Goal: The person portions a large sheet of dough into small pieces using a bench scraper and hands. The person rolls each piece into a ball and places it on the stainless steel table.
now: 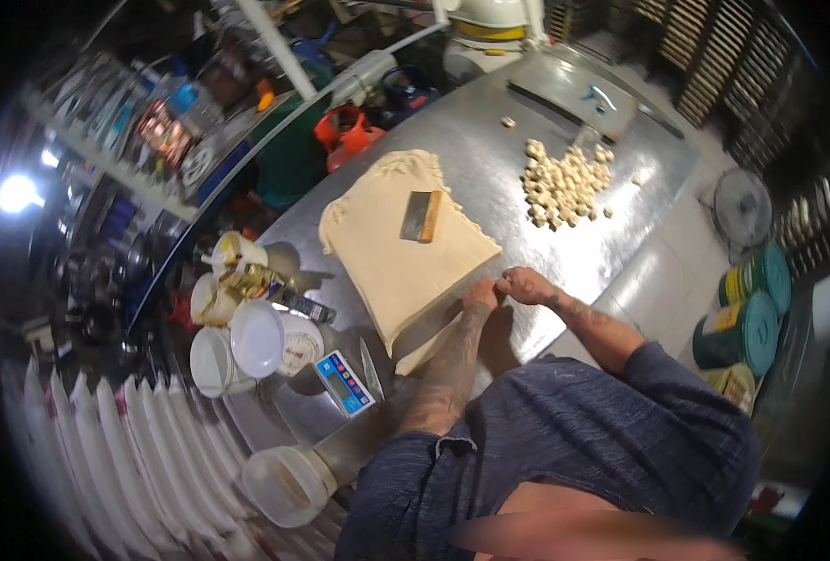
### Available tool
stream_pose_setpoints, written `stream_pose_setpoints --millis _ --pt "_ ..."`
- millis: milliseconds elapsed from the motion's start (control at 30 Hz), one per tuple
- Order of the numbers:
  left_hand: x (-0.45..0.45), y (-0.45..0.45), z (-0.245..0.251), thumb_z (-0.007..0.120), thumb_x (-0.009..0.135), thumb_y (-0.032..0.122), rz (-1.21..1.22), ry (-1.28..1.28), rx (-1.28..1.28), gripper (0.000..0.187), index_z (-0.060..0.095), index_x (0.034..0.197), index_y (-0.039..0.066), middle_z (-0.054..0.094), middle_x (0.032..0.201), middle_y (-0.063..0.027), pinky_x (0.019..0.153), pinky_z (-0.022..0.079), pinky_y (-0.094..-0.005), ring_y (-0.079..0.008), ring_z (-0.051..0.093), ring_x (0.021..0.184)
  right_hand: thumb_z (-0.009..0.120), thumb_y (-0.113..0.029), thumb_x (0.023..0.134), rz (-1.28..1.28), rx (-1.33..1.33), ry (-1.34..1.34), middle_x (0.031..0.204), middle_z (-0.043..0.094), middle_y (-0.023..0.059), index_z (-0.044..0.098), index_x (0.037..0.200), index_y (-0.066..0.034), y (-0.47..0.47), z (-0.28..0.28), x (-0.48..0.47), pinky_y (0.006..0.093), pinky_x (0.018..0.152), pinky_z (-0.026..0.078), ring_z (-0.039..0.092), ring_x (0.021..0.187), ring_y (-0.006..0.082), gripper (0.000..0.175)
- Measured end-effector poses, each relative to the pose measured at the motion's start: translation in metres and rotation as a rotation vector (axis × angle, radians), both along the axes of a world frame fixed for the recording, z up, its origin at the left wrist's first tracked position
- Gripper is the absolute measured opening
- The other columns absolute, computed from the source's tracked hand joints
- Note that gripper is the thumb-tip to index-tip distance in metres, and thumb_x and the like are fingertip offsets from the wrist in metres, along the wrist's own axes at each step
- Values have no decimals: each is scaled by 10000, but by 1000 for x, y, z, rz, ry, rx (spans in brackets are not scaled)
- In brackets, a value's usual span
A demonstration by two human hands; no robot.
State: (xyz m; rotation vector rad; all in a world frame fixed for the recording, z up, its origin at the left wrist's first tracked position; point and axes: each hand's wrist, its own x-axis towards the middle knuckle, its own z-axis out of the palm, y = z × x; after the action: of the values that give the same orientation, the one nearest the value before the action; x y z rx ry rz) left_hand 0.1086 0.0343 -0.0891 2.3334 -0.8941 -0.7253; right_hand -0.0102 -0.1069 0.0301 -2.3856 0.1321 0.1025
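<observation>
A large flat sheet of dough lies on the metal table before me, its far edges ruffled and its near edge cut straight. On it rests a dough scraper with a wooden handle. A narrow dough strip lies apart from the near edge and passes under my left forearm. At its far end my left hand is closed over the strip, most of the grip hidden. My right hand meets it there with curled fingers; whatever is between the fingertips is too small to tell. Many small dough pieces are heaped beyond my hands.
A knife lies beside a digital scale at the left. Near them stand white tubs and a dial scale. A board sits at the far end of the metal table. Green drums stand right.
</observation>
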Motion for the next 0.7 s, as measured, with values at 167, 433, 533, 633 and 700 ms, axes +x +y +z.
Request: stream_pose_setpoints --millis 167,433,533,633,700 --pt "39 -17 -19 729 901 570 71 377 -356 645 710 1302 65 745 1155 -292 964 561 -489 -421 719 1145 662 -122 932 -70 -30 -397 1278 661 157 733 1242 -103 -14 56 32 441 960 525 649 1110 349 318" --pt "-27 19 78 682 927 192 186 239 -277 318 705 1200 31 730 1232 -263 1033 528 -472 -403 687 1220 712 -502 958 26 -69 154 921 766 226 777 1058 6 -5 -3 7 463 824 577 746 907 393 522" --pt "-29 21 88 679 913 201 207 117 -114 323 714 1190 39 733 1230 -253 1030 531 -498 -418 687 1205 645 -514 996 -127 -1 117 954 771 223 766 1059 4 14 -15 -8 478 837 575 745 933 409 536" --pt "-34 15 81 684 926 269 134 81 181 375 733 1238 67 725 1254 -254 1034 533 -524 -440 684 1195 591 -498 1030 -248 31 60 1004 734 288 727 1063 -2 21 -14 9 537 881 542 708 988 464 515" --pt "-39 14 74 659 951 299 73 64 190 369 747 1218 60 724 1260 -254 1037 533 -524 -446 678 1205 558 -478 1046 -262 11 187 1027 735 284 720 1074 -9 22 -10 18 544 887 537 702 1003 470 497"
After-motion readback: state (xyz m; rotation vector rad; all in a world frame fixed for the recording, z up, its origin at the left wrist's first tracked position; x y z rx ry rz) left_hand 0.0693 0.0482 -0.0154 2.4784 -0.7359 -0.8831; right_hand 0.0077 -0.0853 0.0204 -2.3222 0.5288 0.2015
